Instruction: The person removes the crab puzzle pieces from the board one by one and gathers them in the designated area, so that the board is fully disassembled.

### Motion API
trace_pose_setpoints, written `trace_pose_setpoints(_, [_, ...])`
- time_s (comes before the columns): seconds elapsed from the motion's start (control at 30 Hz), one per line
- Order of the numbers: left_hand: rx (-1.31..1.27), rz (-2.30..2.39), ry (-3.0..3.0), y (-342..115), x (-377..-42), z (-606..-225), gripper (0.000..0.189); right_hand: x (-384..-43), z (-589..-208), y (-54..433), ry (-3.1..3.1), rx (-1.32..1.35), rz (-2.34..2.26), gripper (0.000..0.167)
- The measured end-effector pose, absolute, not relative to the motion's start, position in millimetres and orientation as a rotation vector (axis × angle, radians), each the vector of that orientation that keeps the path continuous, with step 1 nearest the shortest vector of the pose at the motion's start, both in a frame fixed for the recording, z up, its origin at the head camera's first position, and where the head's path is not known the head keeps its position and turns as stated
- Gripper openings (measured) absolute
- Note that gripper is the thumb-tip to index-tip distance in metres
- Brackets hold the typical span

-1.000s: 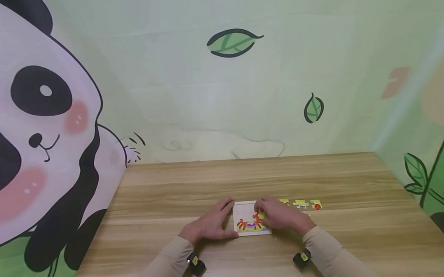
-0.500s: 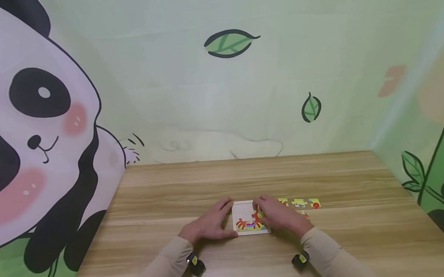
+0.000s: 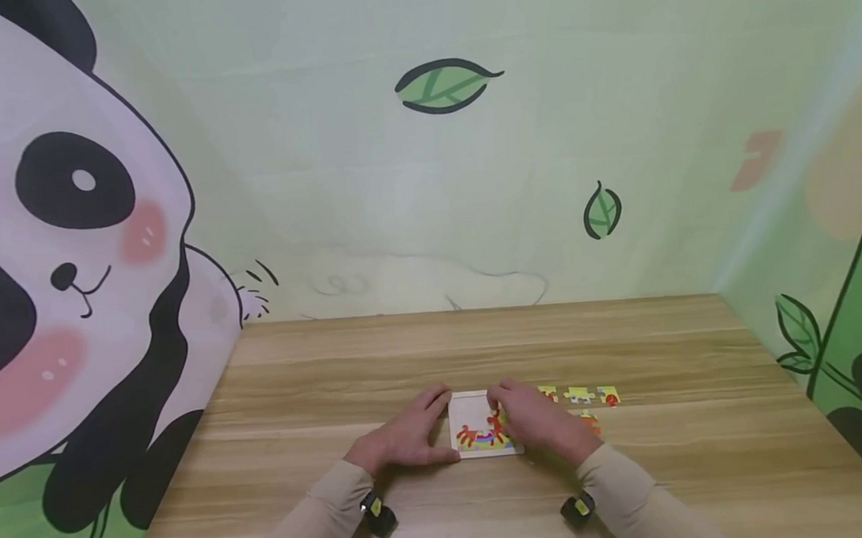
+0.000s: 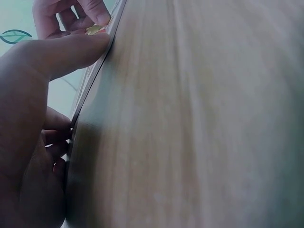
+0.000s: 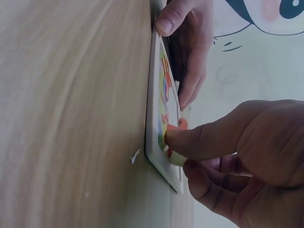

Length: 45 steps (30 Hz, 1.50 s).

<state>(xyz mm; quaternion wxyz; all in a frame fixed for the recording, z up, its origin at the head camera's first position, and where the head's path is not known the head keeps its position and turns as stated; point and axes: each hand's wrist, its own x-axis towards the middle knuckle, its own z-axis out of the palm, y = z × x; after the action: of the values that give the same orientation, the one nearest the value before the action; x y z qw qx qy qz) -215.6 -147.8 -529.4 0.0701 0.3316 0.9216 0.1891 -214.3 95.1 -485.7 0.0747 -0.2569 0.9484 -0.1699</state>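
Note:
A small white-rimmed puzzle tray (image 3: 472,409) lies flat on the table. Orange, yellow and rainbow-coloured pieces (image 3: 482,436) fill its near part, while the upper left shows bare backing. My left hand (image 3: 408,436) holds the tray's left side, thumb at the near corner and fingers at the far one. Over the right side of the tray, my right hand (image 3: 542,417) pinches a puzzle piece (image 5: 177,158) between thumb and index finger. That piece has yellow and red on it, sits right at the tray's surface, and is mostly hidden by the fingers.
Several loose puzzle pieces (image 3: 579,395) lie to the right of the tray, one of them an orange and yellow piece (image 3: 590,422) partly behind the right hand. A small white scrap (image 5: 135,156) is beside the tray. The wooden table (image 3: 348,361) meets a painted wall (image 3: 369,183).
The right hand has edged slightly left over the tray, uncovering more of the loose pieces behind it. The left hand keeps its hold, and the head view has shifted a little.

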Motion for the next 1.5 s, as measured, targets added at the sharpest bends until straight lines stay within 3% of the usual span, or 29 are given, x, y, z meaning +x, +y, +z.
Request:
trace_pose_setpoints(0.4, [0.980,0.558,2.756,-148.9,-215.8,-529.3,0.099,-215.8,-488.9,95.5,2.877,-0.825,-0.450,0.016])
trace_pose_setpoints(0.67, [0.965,0.560,2.746,-148.4,-215.0,-526.7,0.100,-215.7,-491.2,101.2,2.831,-0.841,-0.552,0.027])
trace_pose_setpoints(1.3, [1.000,0.578,2.756,-148.0,-214.6,-528.3,0.099,-219.6,-498.1,108.3,2.881,-0.809,-0.587,0.024])
trace_pose_setpoints(1.5, [1.033,0.585,2.772,-147.8,-215.2,-528.9,0.099,-219.9,-498.5,111.8,2.878,-0.757,-0.655,0.032])
